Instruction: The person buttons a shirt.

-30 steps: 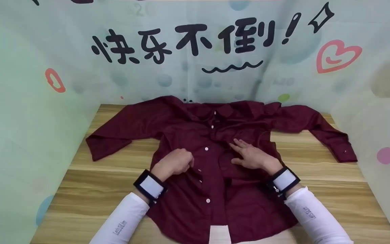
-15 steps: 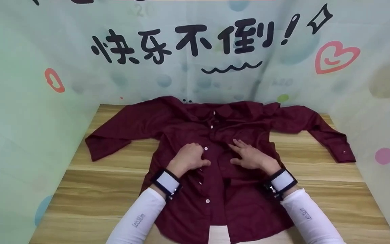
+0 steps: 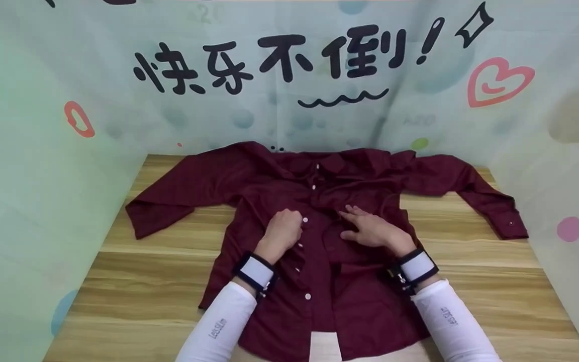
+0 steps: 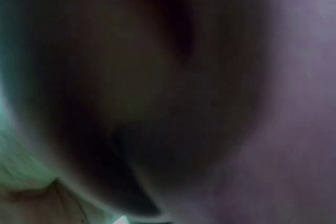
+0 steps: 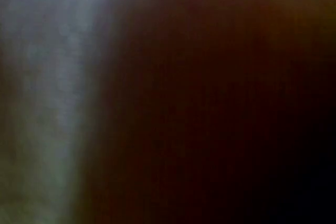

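Observation:
A dark maroon long-sleeved button-up shirt [image 3: 365, 311] lies front side up, its collar at the far side and both sleeves spread outward. White buttons run down its middle. My left hand [image 3: 283, 232] has its fingers curled at the shirt front, right beside a button [image 3: 305, 219], and grips the cloth there. Its fingertips are hidden under the knuckles. My right hand [image 3: 372, 229] rests on the other half of the front with its fingers spread and fairly straight. Both wrist views are dark and blurred; the left one shows purplish cloth [image 4: 299, 145].
The shirt covers much of a wooden table [image 3: 133, 286]. A pale printed backdrop [image 3: 229, 125] with black lettering closes off the back and both sides. The left sleeve is bent back on itself, and the right cuff [image 3: 513, 226] lies close to the table's right edge.
My left hand has moved right and slightly up to the button line; its thumb stuck out half a second ago and is now tucked in. My right hand has barely moved.

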Motion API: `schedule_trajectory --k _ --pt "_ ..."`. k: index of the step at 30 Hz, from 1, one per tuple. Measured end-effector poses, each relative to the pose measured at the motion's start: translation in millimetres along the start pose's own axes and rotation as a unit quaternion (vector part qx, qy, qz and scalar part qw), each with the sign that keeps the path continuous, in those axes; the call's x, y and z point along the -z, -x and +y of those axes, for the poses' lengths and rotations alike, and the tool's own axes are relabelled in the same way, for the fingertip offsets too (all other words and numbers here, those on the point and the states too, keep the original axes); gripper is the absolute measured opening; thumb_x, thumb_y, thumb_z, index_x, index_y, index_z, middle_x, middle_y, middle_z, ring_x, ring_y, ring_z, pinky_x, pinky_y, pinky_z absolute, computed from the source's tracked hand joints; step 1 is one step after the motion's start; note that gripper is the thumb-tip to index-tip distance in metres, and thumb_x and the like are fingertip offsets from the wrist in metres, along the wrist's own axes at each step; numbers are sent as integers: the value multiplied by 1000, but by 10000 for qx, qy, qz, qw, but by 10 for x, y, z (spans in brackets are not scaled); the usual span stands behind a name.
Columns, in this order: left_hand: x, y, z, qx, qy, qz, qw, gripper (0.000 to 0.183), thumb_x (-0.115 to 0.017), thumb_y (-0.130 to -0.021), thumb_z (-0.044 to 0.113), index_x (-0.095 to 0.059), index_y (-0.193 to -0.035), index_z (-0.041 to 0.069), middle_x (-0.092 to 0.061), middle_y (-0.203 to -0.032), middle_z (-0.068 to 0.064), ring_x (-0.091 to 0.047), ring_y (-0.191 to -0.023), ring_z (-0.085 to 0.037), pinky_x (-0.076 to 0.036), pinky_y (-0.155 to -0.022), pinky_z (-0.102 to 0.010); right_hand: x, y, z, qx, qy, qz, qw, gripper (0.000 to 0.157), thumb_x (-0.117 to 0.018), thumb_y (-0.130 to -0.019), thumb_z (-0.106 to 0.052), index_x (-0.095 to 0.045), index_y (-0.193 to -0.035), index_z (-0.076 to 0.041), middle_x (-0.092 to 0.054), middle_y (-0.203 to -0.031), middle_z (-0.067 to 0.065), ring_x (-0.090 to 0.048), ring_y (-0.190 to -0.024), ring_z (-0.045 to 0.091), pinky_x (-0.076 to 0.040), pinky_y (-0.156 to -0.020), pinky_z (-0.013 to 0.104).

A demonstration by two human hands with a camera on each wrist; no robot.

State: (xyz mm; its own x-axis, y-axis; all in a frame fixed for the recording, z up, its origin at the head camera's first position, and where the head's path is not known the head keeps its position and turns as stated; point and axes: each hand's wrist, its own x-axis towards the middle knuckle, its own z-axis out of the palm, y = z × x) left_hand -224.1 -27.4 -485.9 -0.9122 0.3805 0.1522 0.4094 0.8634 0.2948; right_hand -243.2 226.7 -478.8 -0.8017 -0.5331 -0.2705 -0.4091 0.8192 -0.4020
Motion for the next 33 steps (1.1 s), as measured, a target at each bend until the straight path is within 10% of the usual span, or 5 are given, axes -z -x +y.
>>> schedule_trajectory --k 10,14,18,26,33 --pt "154 36 -135 79 472 461 9978 7 -73 -86 2 -80 -85 3 -75 -87 -14 -72 -83 -37 -58 -75 -47 64 -111 44 280 -1510 880 9842 56 -60 -104 -28 -47 -150 2 -51 -149 24 -46 -139 38 -37 -114 51" --pt "237 24 -110 87 550 547 9970 9 -71 -87 2 -80 -88 3 -76 -89 -14 -72 -85 -37 -58 -77 -47 76 -207 -105 148 -3238 1472 9345 53 -59 -105 -26 -48 -148 5 -61 -138 23 -59 -127 34 -48 -105 45" --pt "289 32 -80 41 428 820 9957 9 -72 -89 3 -80 -93 2 -75 -91 -13 -72 -87 -36 -58 -78 -45 53 -308 -334 -12 -4763 1114 8722 50 -56 -106 -21 -48 -146 9 -65 -128 29 -65 -119 37 -55 -97 41" --pt "312 77 -19 -277 308 1355 9899 6 -74 -90 5 -79 -92 2 -71 -86 -10 -71 -81 -31 -58 -74 -42 -107 -511 -540 -739 -5365 412 8397 47 -58 -105 -31 -64 -128 10 -73 -111 22 -73 -101 30 -59 -88 38" --pt "224 37 38 -982 405 474 9932 10 -72 -92 6 -80 -96 3 -72 -91 -10 -71 -85 -30 -58 -77 -40 -205 -649 -491 -935 -6555 823 7449 34 -58 -105 -20 -64 -117 11 -75 -89 11 -74 -80 20 -60 -78 34"
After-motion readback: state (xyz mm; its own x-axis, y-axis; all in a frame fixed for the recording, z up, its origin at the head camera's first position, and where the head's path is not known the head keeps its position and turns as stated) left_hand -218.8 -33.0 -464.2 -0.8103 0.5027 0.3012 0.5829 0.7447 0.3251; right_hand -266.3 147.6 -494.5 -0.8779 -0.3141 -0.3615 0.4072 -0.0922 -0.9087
